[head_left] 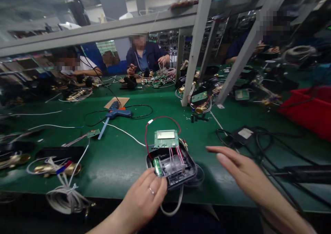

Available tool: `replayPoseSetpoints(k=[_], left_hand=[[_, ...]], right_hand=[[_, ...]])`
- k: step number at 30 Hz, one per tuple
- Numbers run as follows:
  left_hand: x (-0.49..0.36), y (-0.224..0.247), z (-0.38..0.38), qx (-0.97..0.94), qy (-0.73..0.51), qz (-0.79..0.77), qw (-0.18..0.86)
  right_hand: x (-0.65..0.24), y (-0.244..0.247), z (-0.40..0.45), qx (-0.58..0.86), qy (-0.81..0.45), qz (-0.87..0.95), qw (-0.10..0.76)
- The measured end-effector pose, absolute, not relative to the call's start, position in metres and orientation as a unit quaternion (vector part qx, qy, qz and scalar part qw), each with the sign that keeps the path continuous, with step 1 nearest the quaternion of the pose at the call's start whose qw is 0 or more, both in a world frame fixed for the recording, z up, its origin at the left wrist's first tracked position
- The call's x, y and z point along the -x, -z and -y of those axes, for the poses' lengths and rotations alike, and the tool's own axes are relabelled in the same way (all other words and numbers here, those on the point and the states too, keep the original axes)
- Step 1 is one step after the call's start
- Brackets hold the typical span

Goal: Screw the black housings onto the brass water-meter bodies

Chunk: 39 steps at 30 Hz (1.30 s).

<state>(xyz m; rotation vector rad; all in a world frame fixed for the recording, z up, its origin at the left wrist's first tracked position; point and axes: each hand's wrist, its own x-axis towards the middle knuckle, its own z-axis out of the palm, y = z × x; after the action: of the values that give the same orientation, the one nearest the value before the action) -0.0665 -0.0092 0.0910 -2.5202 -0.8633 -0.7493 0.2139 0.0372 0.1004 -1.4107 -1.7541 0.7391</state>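
My left hand (147, 194) grips the near left side of an open black plastic housing (191, 173). Its fingertips lie at the lower end of a green battery (157, 166) set inside the housing's left part. Behind the housing's far rim, a green circuit board (166, 139) with a small display reading what looks like "P4" is tied to it by thin wires. A red wire (146, 137) with a white connector loops up from the left to the board. To the right, my right hand (241, 168) hovers apart from the housing, fingers stretched out, holding nothing.
A blue glue gun (115, 112) lies behind on cardboard. Brass-fitted units (49, 168) and coiled cable (67, 199) are at left. At right are a black adapter (241, 134), a soldering-iron-like tool (305, 173) and a red bin (310, 111). Metal posts (196, 48) stand ahead; co-workers sit beyond.
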Motion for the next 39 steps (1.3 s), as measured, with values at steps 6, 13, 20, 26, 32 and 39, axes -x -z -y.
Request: replayPoseSetpoints(k=[6, 13, 20, 26, 32, 39], left_hand=[[0.068, -0.078, 0.023, 0.897, 0.276, 0.279, 0.203], [0.068, -0.074, 0.027, 0.896, 0.287, 0.281, 0.188], [0.059, -0.085, 0.024, 0.859, 0.360, 0.344, 0.120], [0.030, -0.098, 0.012, 0.813, 0.289, 0.501, 0.065], [0.015, -0.096, 0.005, 0.832, 0.228, 0.503, -0.052], [0.039, -0.122, -0.018, 0.693, 0.390, 0.557, -0.240]], right_hand=[[-0.145, -0.094, -0.065, 0.483, -0.421, 0.669, 0.377], [-0.135, -0.099, -0.064, 0.446, -0.486, 0.618, 0.426], [-0.135, -0.105, -0.054, 0.427, -0.475, 0.579, 0.507], [-0.131, -0.114, -0.035, 0.268, -0.503, 0.589, 0.573], [-0.135, -0.133, -0.039, 0.312, -0.408, 0.676, 0.529], [-0.151, -0.074, -0.077, 0.431, -0.556, 0.442, 0.557]])
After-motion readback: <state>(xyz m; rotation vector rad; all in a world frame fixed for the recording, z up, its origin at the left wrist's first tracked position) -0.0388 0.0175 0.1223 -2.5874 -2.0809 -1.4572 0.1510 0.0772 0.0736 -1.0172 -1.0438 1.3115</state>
